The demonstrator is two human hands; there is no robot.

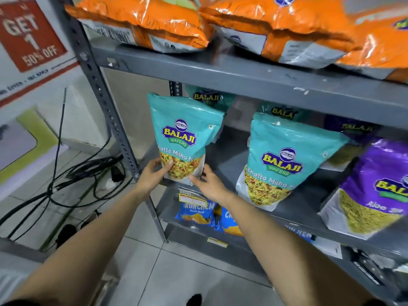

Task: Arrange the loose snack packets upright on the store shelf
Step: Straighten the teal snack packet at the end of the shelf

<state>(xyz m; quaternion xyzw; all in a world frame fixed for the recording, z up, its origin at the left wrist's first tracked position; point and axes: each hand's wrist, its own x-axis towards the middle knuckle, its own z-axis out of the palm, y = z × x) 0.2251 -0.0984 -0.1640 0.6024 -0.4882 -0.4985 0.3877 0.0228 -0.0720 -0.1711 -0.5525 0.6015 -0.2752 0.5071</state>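
Left hand (152,176) fingers clamp the lower left edge of a glossy teal plastic snack pouch (185,129); right hand (209,184) clasps its lower right corner. It is held upright at the left end of the grey metal bench (224,154). Probably light, soft, slippery: grip low.

Grey metal shelf (229,160), teal packet (284,164) upright on it — purple packet (375,191) beside

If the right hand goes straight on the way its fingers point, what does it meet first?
The left teal Khatta Mitha packet. The right hand points up and left and already touches that packet's lower right corner. Beyond it probably comes the rear teal Balaji packet, though depth is unclear.
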